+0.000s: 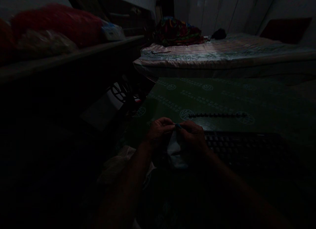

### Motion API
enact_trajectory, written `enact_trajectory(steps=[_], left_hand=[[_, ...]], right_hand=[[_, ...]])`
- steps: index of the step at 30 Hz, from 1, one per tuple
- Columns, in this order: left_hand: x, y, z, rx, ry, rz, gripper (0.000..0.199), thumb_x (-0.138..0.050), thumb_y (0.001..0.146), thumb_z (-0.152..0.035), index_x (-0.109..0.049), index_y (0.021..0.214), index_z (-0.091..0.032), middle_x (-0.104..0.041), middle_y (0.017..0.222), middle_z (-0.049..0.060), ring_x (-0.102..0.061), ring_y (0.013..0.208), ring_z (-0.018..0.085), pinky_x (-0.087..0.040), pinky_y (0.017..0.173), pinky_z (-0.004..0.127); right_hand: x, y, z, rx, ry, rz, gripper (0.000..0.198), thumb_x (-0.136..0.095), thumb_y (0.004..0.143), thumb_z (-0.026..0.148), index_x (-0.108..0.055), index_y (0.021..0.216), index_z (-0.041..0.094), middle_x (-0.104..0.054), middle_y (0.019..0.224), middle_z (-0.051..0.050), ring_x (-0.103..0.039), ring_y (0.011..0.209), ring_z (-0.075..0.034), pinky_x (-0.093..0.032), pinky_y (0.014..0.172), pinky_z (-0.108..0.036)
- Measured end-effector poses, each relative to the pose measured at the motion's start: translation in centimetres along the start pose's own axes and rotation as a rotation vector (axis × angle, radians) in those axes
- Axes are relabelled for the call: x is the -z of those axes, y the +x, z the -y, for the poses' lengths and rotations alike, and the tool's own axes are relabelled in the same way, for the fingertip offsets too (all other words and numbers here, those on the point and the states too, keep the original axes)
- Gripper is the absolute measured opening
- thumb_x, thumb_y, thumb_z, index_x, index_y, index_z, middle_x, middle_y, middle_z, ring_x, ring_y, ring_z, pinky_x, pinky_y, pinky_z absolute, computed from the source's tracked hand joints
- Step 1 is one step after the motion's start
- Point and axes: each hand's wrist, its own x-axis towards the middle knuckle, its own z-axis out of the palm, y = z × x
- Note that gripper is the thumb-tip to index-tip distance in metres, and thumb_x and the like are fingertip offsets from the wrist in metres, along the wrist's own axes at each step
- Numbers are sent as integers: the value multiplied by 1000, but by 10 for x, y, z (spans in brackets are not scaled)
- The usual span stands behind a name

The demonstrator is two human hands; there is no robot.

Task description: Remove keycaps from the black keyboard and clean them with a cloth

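Note:
My left hand (160, 129) and my right hand (192, 133) meet over the green table, fingertips pinched close together. From between them hangs a pale cloth (174, 153), its lower end above or on the tabletop; I cannot tell which. A small dark bluish bit (178, 125) shows at the fingertips, too dim to name. Just right of my right hand lies a black keyboard (247, 148). Beyond my hands a line of small black pieces (217, 115) stretches across the table. Under my left forearm is a crumpled light cloth (120, 161).
The room is very dark. The green table (168, 100) bears printed white emblems. Behind it stands a bed (222, 54) with a heap of patterned bedding (177, 31). At the left, a wooden ledge (93, 51) holds a red bag (59, 23) and a clear plastic bag (46, 41).

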Motion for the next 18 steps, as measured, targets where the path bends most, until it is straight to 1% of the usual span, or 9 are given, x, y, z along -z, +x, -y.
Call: enact_trajectory(steps=[3,7,9,15,18], left_hand=[[-1,1,0,15,31,-29,32,-81,47,-19,-59,70,-14,-64,67,-2,-59,58,10,-45,57,22],[-2,0,-1,34,70,-46,31,-79,47,-19,-60,70,-15,-61,63,-3,-56,52,8,-43,52,20],[-2,-1,-1,28,67,-53,30,-79,46,-19,-60,69,-15,-60,62,-4,-55,51,8,-42,51,20],[-2,-2,-2,51,57,-29,30,-79,48,-21,-59,68,-14,-59,59,-4,-54,49,8,-41,48,19],[-1,-1,-2,59,40,-21,31,-81,46,-22,-59,67,-14,-59,58,-4,-55,49,8,-42,49,20]], right_hand=[[0,0,1,22,-23,-11,14,-59,79,27,-70,82,20,-66,75,-3,-61,71,-16,-47,64,-27],[1,0,6,97,-46,61,20,-53,82,25,-69,93,19,-67,82,-5,-61,78,-17,-47,70,-29],[1,0,9,119,-51,94,22,-52,83,24,-69,95,19,-67,83,-5,-61,79,-17,-47,71,-29],[2,-1,10,87,-10,103,22,-52,83,25,-69,96,21,-67,84,-5,-60,79,-17,-47,72,-29],[2,-1,9,84,4,133,22,-52,82,25,-69,97,23,-68,86,-4,-61,81,-17,-47,73,-30]])
